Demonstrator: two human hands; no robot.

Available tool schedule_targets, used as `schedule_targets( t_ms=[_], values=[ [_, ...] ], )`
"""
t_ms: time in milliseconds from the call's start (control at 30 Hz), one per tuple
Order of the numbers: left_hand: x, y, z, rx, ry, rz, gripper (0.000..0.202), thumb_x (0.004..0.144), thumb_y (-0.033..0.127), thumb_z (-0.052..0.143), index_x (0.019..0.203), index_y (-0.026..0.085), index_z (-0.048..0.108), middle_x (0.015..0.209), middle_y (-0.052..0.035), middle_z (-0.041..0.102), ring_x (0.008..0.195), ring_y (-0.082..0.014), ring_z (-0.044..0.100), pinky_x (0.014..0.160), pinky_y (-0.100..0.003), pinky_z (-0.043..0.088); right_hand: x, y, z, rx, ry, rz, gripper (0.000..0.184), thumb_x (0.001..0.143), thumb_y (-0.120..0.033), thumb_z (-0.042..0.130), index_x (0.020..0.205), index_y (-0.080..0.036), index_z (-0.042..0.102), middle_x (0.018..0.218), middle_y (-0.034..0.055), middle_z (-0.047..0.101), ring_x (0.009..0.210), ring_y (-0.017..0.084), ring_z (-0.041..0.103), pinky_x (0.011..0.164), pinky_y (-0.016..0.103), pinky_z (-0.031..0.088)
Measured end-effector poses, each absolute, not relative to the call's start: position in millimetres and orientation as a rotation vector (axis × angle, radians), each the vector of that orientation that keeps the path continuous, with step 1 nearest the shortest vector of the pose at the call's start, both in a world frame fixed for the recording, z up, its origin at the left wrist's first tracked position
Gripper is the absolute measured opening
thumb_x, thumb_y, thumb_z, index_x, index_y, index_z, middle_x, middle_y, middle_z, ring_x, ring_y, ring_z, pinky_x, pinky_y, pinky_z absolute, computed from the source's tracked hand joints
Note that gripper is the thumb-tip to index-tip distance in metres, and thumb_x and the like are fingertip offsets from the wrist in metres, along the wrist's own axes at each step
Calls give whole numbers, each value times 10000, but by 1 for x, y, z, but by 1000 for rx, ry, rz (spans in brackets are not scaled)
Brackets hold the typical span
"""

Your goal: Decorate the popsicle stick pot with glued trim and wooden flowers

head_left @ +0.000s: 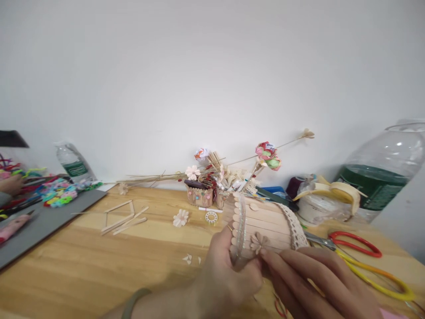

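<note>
My left hand (226, 274) grips a round pot made of craft sticks (270, 221), tilted on its side above the table. A glittery ribbon (243, 221) runs round one end and white lace (295, 221) round the other. A small pale wooden flower (259, 242) lies against the stick wall. My right hand (315, 279) has its thumb and fingers closed at the flower's lower edge, pinching it or pressing it to the wall; I cannot tell which. A similar loose flower (181, 218) lies on the table to the left.
Scissors (332, 243) with red and yellow handles lie to the right, by a banana peel (338, 192) and a large bottle (375, 177). Small decorated pots (200, 197) stand by the wall. Loose sticks (122, 217) are left; another person's hand (11, 185) is far left.
</note>
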State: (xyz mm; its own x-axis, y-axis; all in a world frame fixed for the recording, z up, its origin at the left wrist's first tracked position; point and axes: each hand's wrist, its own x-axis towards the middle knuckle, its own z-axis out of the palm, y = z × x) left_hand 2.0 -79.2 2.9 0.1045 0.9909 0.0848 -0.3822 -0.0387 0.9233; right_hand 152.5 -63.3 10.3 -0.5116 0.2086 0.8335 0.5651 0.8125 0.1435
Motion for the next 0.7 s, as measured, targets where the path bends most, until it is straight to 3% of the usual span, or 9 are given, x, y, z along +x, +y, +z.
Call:
schedule_targets(
  t_ms=[233, 333, 467, 700],
  values=[
    [-5, -77, 5, 1073, 638, 1335, 351, 694, 59, 555, 1025, 167, 607, 903, -17, 710, 797, -144, 654, 749, -224, 498, 162, -64, 12, -698, -2067, -281, 184, 814, -134, 512, 948, -228, 597, 815, 22, 627, 719, 119, 620, 602, 199, 509],
    [-6, -77, 3, 1027, 647, 1338, 318, 714, 122, 576, 1028, 158, 618, 910, -33, 711, 826, -169, 649, 740, -240, 491, 163, -66, 11, -810, -1944, -157, 168, 824, -147, 501, 931, -250, 580, 870, 24, 597, 772, 133, 609, 643, 209, 511],
    [-5, -75, 0, 935, 670, 1366, 292, 732, 254, 620, 1011, 170, 638, 915, -40, 713, 862, -186, 639, 772, -262, 477, 157, -66, 18, -786, -1855, -75, 135, 828, -161, 471, 879, -259, 550, 798, 13, 593, 750, 143, 609, 611, 207, 520],
    [-3, -71, 2, 845, 694, 1397, 230, 708, 262, 653, 911, 154, 668, 813, -33, 718, 786, -176, 653, 726, -245, 479, 156, -63, 11, -808, -1874, -4, 74, 853, -208, 480, 898, -253, 517, 816, 18, 566, 749, 147, 573, 590, 235, 484]
  ],
)
